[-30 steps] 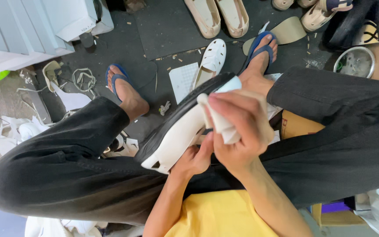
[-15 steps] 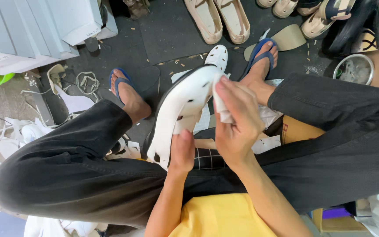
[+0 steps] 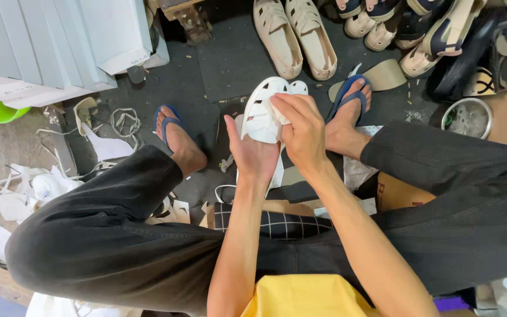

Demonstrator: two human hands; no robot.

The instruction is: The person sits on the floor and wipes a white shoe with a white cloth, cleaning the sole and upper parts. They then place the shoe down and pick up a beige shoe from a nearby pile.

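Head view: a white cut-out shoe (image 3: pixel 263 111) is being held toe-up just above picture centre, cupped from beneath by the left hand (image 3: pixel 252 151). At its three o'clock, a white cloth (image 3: pixel 277 109) is being pinched and pressed against it by the right hand (image 3: pixel 300 130). Beige shoes (image 3: pixel 294 36) are lying at twelve o'clock.

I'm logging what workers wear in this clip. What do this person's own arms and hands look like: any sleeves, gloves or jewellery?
Both forearms are bare, with no sleeve in view. The left hand and the right hand wear no gloves, and no ring, watch or bracelet shows. A yellow garment appears at the bottom edge.
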